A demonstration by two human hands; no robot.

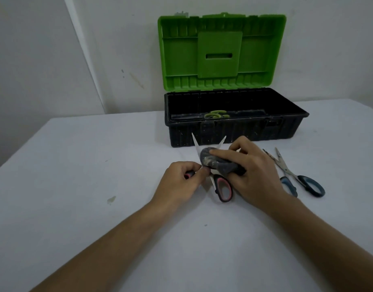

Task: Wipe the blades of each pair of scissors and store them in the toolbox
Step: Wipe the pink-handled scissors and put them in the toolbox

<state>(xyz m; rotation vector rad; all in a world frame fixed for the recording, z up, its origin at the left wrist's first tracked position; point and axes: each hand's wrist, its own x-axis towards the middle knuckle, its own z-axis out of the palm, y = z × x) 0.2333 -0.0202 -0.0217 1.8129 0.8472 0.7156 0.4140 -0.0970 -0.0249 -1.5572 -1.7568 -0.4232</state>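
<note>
From the head view, I look down at a white table (97, 165). My left hand (181, 180) is closed around one handle of the pink-and-black scissors (223, 189); only a small pink part of that handle shows between my fingers. The other handle loop lies free on the table, between my two hands. The scissors are open, and their two blades point away from me, spread like a letter V, with the tips in front of the near wall of the toolbox.

My right hand (255, 171) is closed on a dark grey cloth (215, 162). My thumb presses the cloth from above, and the cloth covers the place where the two blades meet. The cloth has pale marks on it.

To the right of my right hand, the blue-handled scissors (299, 178) lie flat on the table, a little open, with the blades pointing to the far side. Nothing touches them.

At the far side of the table stands the toolbox (234, 131), black, with its green lid (221, 51) open and upright against the wall (44, 49). Inside the box, near the middle, I see the green-handled scissors (216, 114) lying on the bottom. Their blades are dark and hard to see.
</note>
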